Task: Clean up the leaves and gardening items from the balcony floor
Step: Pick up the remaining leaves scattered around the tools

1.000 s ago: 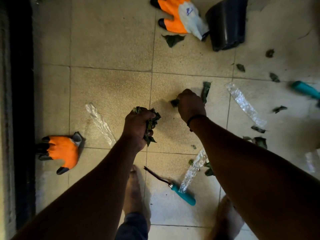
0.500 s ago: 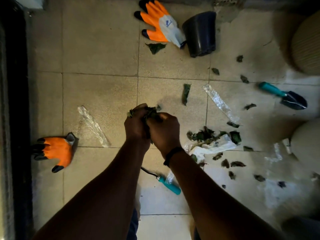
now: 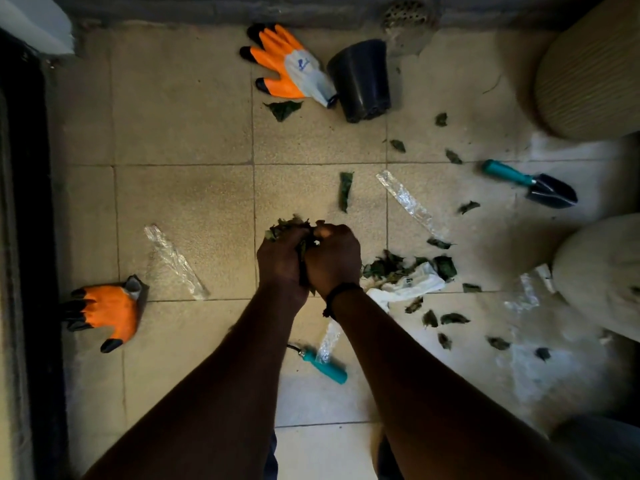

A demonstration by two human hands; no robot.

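My left hand [image 3: 281, 260] and my right hand [image 3: 334, 259] are pressed together above the tiled floor, both curled round a bunch of dark green leaves [image 3: 290, 224] that sticks out above the knuckles. More leaves lie loose on the floor: a long one [image 3: 345, 191] just beyond my hands, a pile [image 3: 389, 266] to the right, and several scattered further right. Two orange gloves lie apart, one [image 3: 284, 65] at the back, one [image 3: 105, 311] at the left.
A black pot [image 3: 360, 79] lies tipped beside the far glove. A teal trowel [image 3: 531, 183] lies at the right, a teal-handled tool [image 3: 325, 365] under my right forearm. Clear plastic strips [image 3: 408, 202] [image 3: 175, 263] and white paper [image 3: 414, 282] litter the tiles. Pale planters [image 3: 588, 67] stand right.
My right hand moved left with a picked-up leaf and joined my left hand on the bunch. The view shifted, bringing the trowel and leaf pile into sight.
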